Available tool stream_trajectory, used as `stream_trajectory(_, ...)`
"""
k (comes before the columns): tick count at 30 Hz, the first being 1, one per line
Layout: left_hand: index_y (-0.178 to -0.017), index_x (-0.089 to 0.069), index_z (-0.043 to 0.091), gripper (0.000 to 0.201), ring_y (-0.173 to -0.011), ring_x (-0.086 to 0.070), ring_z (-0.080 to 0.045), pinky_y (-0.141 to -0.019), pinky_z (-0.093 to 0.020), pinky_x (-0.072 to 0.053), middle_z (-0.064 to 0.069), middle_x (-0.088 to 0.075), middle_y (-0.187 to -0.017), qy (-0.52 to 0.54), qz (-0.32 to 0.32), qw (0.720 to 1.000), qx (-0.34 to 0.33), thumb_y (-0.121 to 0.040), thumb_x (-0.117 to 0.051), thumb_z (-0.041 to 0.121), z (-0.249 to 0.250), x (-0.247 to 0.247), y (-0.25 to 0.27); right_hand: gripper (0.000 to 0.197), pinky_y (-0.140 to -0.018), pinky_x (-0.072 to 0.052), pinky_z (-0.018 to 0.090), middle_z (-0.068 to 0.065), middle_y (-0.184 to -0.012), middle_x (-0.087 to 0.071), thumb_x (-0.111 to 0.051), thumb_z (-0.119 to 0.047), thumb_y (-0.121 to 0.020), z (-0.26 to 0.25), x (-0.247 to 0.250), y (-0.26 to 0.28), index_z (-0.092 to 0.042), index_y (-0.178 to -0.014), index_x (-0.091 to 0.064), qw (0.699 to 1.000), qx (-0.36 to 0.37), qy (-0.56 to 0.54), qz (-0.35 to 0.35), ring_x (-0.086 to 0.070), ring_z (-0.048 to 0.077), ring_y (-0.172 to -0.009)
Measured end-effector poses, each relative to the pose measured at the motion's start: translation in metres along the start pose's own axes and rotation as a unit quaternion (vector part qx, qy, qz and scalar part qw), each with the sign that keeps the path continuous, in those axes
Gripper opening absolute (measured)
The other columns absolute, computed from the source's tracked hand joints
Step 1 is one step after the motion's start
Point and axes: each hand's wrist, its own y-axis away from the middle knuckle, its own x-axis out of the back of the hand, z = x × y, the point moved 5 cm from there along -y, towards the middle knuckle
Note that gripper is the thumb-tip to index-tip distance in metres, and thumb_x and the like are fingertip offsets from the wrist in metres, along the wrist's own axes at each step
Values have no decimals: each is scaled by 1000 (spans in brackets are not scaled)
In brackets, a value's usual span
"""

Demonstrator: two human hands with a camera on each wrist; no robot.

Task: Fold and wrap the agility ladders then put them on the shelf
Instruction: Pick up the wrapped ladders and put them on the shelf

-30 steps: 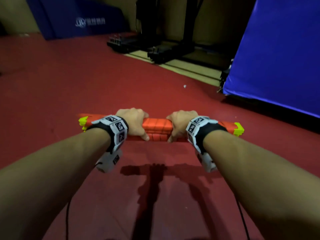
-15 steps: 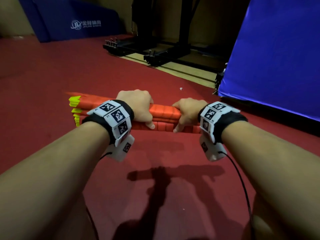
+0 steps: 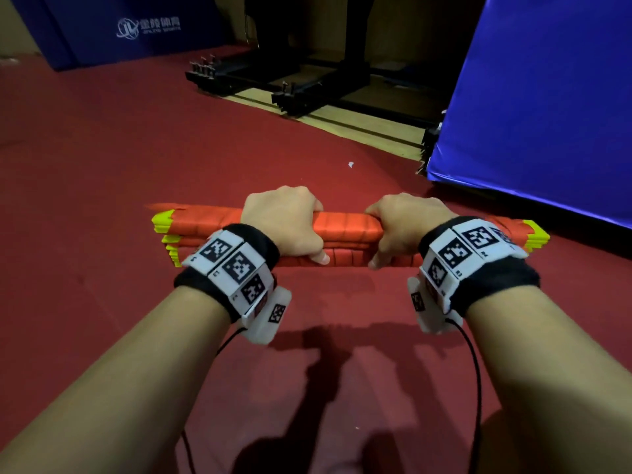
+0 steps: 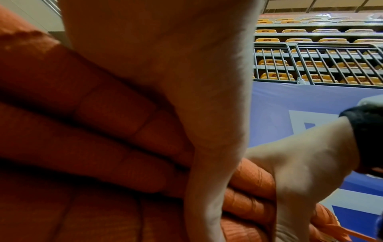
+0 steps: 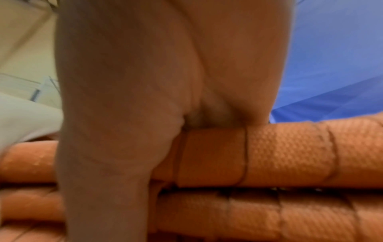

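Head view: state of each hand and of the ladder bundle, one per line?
Orange agility ladder bundle with yellow rung ends: folded flat, strap-wrapped, held level above red floor.
Left hand: grips bundle left of centre.
Right hand: grips bundle right of centre.

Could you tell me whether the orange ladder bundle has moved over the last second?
Yes: the orange strap-wrapped ladder bundle has moved nearer the blue padded mat.

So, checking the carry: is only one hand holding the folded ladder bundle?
No, the left hand and right hand both grip the ladder bundle.
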Motion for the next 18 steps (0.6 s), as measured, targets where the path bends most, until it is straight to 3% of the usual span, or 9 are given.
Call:
stream_trajectory(3,-87,-63,25,50,-82,-57,-21,-71,-32,-38,13,-59,-73,13,6,1000,19,-61,-90,58,-5,-4,-15,50,-78,-44,35,-6,-96,-68,-94,-39,-59,-1,3,-18,-34,-99,-65,1000,3,7,14,-65,23,-98)
stream_trajectory(8,-86,-65,29,49,-78,-52,-25,-71,-34,-37,11,-53,-69,4,71,997,31,-60,-88,63,-18,6,-32,48,-77,-40,37,-4,-93,-65,-92,-39,-61,-6,18,-41,-35,-101,-66,998,20,-1,64,-64,26,-97)
stream_trajectory(13,-83,-63,27,48,-80,-58,-32,-69,-36,-38,7,-54,-70,3,72,996,42,-60,-84,63,-33,14,-33,44,-77,-34,37,-6,-83,-53,-91,-36,-63,-17,30,-51,-35,-86,-54,998,32,-17,53,-54,26,-87)
stream_trajectory(15,-89,-66,27,48,-85,-63,-36,-69,-37,-39,3,-57,-73,-7,73,996,52,-62,-84,63,-37,21,-30,42,-77,-32,37,-4,-87,-52,-89,-34,-66,-23,38,-52,-34,-86,-52,998,40,-18,52,-60,29,-95)
stream_trajectory(18,-102,-71,32,49,-92,-66,-38,-70,-37,-38,2,-59,-79,-13,72,996,58,-65,-82,61,-38,39,-26,33,-78,-31,36,3,-102,-64,-84,-31,-72,-33,52,-50,-35,-94,-59,996,52,-25,71,-64,32,-109)
